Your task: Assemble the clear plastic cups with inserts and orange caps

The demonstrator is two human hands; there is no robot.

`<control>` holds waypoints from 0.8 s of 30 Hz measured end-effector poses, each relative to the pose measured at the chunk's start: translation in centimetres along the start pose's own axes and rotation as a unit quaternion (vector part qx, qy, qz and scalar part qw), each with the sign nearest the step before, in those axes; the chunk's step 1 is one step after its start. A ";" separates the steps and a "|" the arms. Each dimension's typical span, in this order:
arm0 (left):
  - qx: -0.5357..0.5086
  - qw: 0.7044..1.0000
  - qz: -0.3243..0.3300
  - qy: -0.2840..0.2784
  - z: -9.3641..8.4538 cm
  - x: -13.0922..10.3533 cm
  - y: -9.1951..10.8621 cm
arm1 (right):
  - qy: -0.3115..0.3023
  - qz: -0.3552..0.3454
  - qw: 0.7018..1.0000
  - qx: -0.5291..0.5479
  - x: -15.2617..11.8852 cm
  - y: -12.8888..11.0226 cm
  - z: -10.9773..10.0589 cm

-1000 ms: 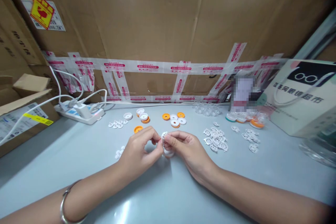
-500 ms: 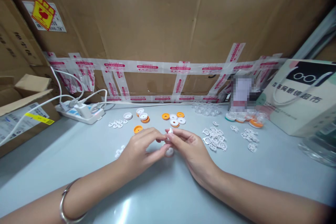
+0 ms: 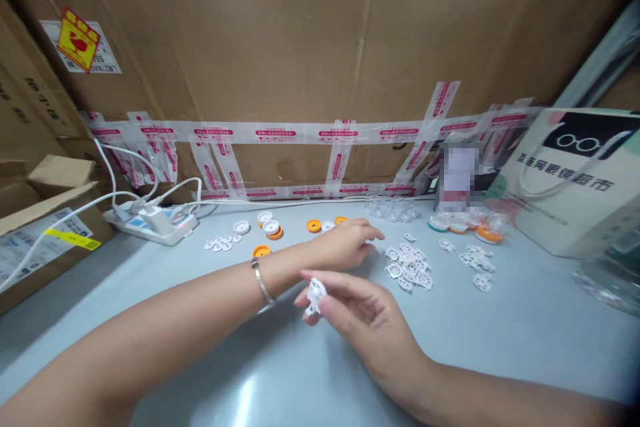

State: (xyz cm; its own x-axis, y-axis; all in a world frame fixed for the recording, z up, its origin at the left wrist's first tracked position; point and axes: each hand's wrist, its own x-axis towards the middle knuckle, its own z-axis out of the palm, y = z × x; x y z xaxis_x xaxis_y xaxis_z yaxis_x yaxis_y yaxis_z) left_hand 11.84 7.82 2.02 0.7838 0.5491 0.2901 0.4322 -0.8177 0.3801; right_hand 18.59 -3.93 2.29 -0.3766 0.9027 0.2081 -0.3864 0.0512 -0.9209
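Observation:
My right hand (image 3: 357,310) pinches a small white slotted plastic piece (image 3: 315,295) just above the grey table (image 3: 530,320). My left hand (image 3: 347,243) reaches across over my right, fingers stretched out flat, over the white and orange round caps (image 3: 327,225) and close to the pile of white wheel-shaped discs (image 3: 410,265). Nothing is visibly in the left hand. A silver bangle (image 3: 262,281) sits on my left wrist.
More caps (image 3: 270,227) and an orange cap (image 3: 261,251) lie at centre left, small white discs (image 3: 220,243) beyond. A power strip (image 3: 150,223) with cables is back left, a cardboard box (image 3: 45,227) left, a paper bag (image 3: 575,180) right, clear parts (image 3: 393,208) by the cardboard wall.
My hands were together at the centre working one white piece. Now the left hand has let go and stretched forward and right toward the caps; the right hand keeps the piece.

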 end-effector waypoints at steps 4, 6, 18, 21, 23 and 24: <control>-0.002 0.999 0.033 -0.026 2.1 2.8 -0.1 | -0.019 0.016 0.999 0.024 0.2 -0.1 -0.3; -0.004 0.998 0.046 -0.036 2.9 3.5 -0.5 | -0.027 0.024 0.999 0.036 0.3 0.0 -0.4; 0.006 1.000 0.028 0.009 0.9 1.1 -1.5 | -0.012 0.108 0.985 0.133 1.2 0.3 -0.5; -0.004 0.997 0.072 -0.030 1.4 0.8 -0.9 | -0.005 0.123 0.981 0.147 1.3 0.4 -0.4; -0.006 0.994 0.094 -0.059 2.0 0.9 -0.6 | -0.004 0.129 0.979 0.155 1.3 0.5 -0.4; -0.005 0.993 0.095 -0.069 2.3 1.0 -0.6 | -0.004 0.132 0.979 0.157 1.3 0.5 -0.5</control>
State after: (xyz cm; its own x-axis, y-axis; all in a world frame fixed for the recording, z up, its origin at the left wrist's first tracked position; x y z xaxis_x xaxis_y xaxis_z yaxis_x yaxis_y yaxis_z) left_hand 13.42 8.43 0.05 0.9048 0.3555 0.2345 0.2669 -0.9024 0.3383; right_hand 18.30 -2.51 1.94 -0.5041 0.8634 -0.0196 -0.5136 -0.3180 -0.7969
